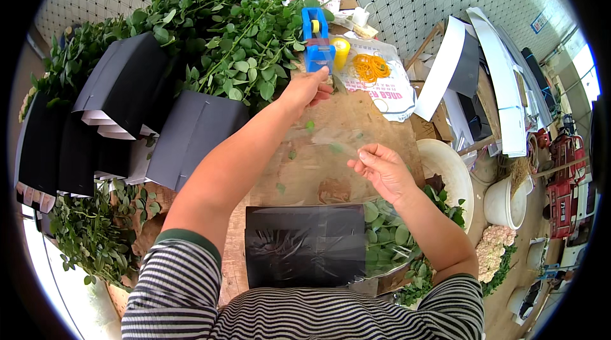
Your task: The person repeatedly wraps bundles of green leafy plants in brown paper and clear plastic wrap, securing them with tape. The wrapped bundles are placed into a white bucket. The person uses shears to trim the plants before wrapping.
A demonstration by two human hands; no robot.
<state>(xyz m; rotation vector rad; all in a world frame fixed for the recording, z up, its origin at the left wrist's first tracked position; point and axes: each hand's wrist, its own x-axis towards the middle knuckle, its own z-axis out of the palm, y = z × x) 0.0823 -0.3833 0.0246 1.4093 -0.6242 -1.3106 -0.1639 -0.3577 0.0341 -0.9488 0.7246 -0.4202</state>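
My left hand [308, 89] reaches to the front of a blue tape dispenser [319, 56] at the table's far side, its fingertips at the dispenser's lower edge. My right hand [384, 170] pinches the edge of a clear plastic film or tape between thumb and forefinger above the wooden table [305, 168]. Close to my body lies a bundle in a black wrapper [305, 244] under clear plastic, with green leafy stems [386, 235] showing at its right end. A yellow roll [341, 53] stands beside the dispenser.
Leafy stems [229, 44] and black-wrapped bundles [195, 135] fill the left side. Orange rubber bands [371, 68] lie on a printed white bag [401, 96]. On the right are a large pale basin [448, 168], a white bucket [506, 204] and pale pink flowers [494, 251].
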